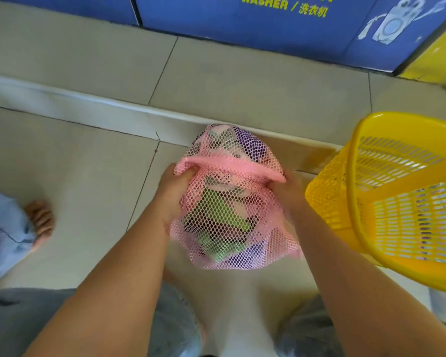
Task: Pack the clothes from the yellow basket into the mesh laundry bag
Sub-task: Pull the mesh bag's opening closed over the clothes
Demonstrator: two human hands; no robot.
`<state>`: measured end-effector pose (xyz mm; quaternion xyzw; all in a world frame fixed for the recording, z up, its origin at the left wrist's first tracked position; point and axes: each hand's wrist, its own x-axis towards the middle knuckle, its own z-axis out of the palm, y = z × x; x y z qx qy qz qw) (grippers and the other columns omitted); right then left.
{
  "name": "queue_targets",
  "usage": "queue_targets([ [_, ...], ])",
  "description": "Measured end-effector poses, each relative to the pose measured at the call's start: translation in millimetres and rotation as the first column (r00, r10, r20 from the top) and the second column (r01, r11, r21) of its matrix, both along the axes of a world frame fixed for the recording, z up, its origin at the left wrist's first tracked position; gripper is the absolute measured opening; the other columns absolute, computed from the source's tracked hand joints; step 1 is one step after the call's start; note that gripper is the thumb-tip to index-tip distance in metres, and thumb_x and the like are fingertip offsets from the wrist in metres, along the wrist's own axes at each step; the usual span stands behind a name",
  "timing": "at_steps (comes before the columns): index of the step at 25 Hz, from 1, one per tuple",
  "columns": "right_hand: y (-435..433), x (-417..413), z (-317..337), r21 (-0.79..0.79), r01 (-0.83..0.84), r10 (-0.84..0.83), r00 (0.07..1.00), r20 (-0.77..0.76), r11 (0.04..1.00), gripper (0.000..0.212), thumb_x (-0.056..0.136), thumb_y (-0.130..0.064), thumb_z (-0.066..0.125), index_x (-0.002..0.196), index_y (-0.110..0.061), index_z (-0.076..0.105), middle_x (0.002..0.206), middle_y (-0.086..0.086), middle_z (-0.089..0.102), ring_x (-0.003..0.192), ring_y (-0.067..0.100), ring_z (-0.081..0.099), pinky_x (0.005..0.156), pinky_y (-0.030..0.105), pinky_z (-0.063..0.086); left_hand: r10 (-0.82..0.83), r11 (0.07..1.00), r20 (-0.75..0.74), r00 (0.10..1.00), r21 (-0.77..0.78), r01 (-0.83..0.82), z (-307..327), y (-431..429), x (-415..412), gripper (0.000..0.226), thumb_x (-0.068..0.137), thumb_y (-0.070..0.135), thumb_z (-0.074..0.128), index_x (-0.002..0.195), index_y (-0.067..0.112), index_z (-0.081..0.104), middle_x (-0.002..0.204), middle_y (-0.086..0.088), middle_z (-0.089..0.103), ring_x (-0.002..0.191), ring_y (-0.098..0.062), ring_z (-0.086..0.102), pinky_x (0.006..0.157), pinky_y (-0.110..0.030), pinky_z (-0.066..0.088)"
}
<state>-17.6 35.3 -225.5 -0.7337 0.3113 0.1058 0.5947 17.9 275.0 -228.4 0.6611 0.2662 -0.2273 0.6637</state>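
Note:
A pink mesh laundry bag [232, 202] hangs above the tiled floor in the middle of the view. Green, purple, dark and white clothes [216, 215] show through its netting. My left hand [174, 188] grips the bag's pink rim on the left side. My right hand [285, 188] grips the rim on the right, partly hidden behind the fabric. The yellow basket [397, 191] stands tilted just right of the bag; a little dark fabric shows through its slats near the bottom.
A pale raised step [88, 104] crosses the floor behind the bag. Blue washer panels [268, 24] with yellow lettering line the back. Another person's bare foot [40, 222] and light blue trouser leg are at the left. My knees in grey shorts are below.

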Motion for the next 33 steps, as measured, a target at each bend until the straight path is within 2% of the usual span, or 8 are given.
queue_targets([
  [3, 3, -7, 46, 0.010, 0.065, -0.065, 0.994, 0.087, 0.998, 0.019, 0.081, -0.007, 0.059, 0.093, -0.022, 0.060, 0.085, 0.005, 0.069, 0.078, 0.024, 0.067, 0.064, 0.036, 0.059, 0.022, 1.000, 0.104, 0.994, -0.014, -0.020, 43, -2, -7, 0.040, 0.081, 0.038, 0.075, 0.113, 0.015, 0.066, 0.095, -0.012, 0.076, 0.072, -0.025, 0.074, 0.056, -0.032, 0.056],
  [5, 3, -5, 78, -0.026, 0.103, -0.097, 0.982, 0.160, 0.994, 0.021, 0.085, 0.000, 0.055, 0.086, -0.021, 0.056, 0.077, 0.002, 0.064, 0.070, 0.020, 0.063, 0.052, 0.024, 0.052, 0.048, 0.999, 0.176, 0.983, -0.031, -0.044, 73, -2, -4, 0.042, 0.079, 0.037, 0.076, 0.114, 0.016, 0.065, 0.099, -0.012, 0.075, 0.079, -0.028, 0.075, 0.062, -0.035, 0.058],
  [10, -3, 26, 165, -0.046, 0.176, -0.153, 0.938, 0.312, 0.983, 0.020, 0.078, -0.004, 0.056, 0.074, -0.023, 0.050, 0.075, 0.004, 0.063, 0.074, 0.027, 0.063, 0.062, 0.039, 0.053, 0.104, 0.994, 0.358, 0.928, -0.069, -0.085, 155, -11, 32, 0.045, 0.078, 0.037, 0.077, 0.117, 0.016, 0.064, 0.100, -0.009, 0.075, 0.083, -0.026, 0.075, 0.062, -0.036, 0.060],
  [18, -47, 142, 269, -0.097, 0.326, -0.232, 0.822, 0.521, 0.940, 0.020, 0.070, -0.012, 0.055, 0.067, -0.024, 0.039, 0.070, 0.001, 0.053, 0.071, 0.021, 0.051, 0.062, 0.039, 0.043, 0.161, 0.982, 0.512, 0.844, -0.170, -0.084, 258, -62, 160, 0.040, 0.083, 0.035, 0.074, 0.117, 0.016, 0.063, 0.101, -0.007, 0.073, 0.083, -0.023, 0.073, 0.058, -0.033, 0.060],
  [23, -83, 214, 237, -0.146, 0.315, -0.217, 0.860, 0.461, 0.938, 0.021, 0.075, -0.010, 0.057, 0.072, -0.023, 0.041, 0.073, 0.002, 0.053, 0.072, 0.022, 0.052, 0.062, 0.036, 0.043, 0.105, 0.993, 0.494, 0.863, -0.100, -0.064, 224, -95, 238, 0.045, 0.080, 0.038, 0.075, 0.116, 0.015, 0.063, 0.104, -0.008, 0.072, 0.084, -0.024, 0.073, 0.059, -0.031, 0.059],
  [26, -107, 240, 188, -0.227, 0.291, -0.204, 0.918, 0.340, 0.929, 0.017, 0.081, -0.012, 0.058, 0.092, -0.019, 0.047, 0.088, 0.005, 0.057, 0.082, 0.024, 0.053, 0.066, 0.035, 0.043, 0.024, 0.997, 0.398, 0.917, -0.078, 0.008, 173, -108, 266, 0.040, 0.081, 0.036, 0.075, 0.112, 0.016, 0.060, 0.106, -0.012, 0.071, 0.089, -0.026, 0.071, 0.076, -0.043, 0.060],
  [30, -122, 245, 141, -0.218, 0.207, -0.162, 0.965, 0.207, 0.954, 0.057, 0.085, -0.022, 0.067, 0.131, -0.011, 0.034, 0.128, 0.016, 0.050, 0.097, 0.027, 0.054, 0.080, 0.037, 0.046, -0.064, 0.986, 0.329, 0.942, 0.166, 0.009, 118, -112, 280, 0.044, 0.085, 0.027, 0.071, 0.115, 0.014, 0.043, 0.118, -0.015, 0.060, 0.101, -0.030, 0.065, 0.090, -0.051, 0.054],
  [33, -115, 238, 135, -0.436, 0.103, -0.013, 0.979, 0.205, 0.894, 0.085, 0.075, -0.042, 0.075, 0.141, -0.018, 0.027, 0.139, 0.014, 0.042, 0.123, 0.034, 0.048, 0.100, 0.051, 0.044, -0.116, 0.936, 0.350, 0.929, 0.353, -0.016, 121, -103, 278, 0.070, 0.079, 0.036, 0.072, 0.135, 0.016, 0.035, 0.133, -0.012, 0.051, 0.114, -0.031, 0.057, 0.099, -0.049, 0.047],
])
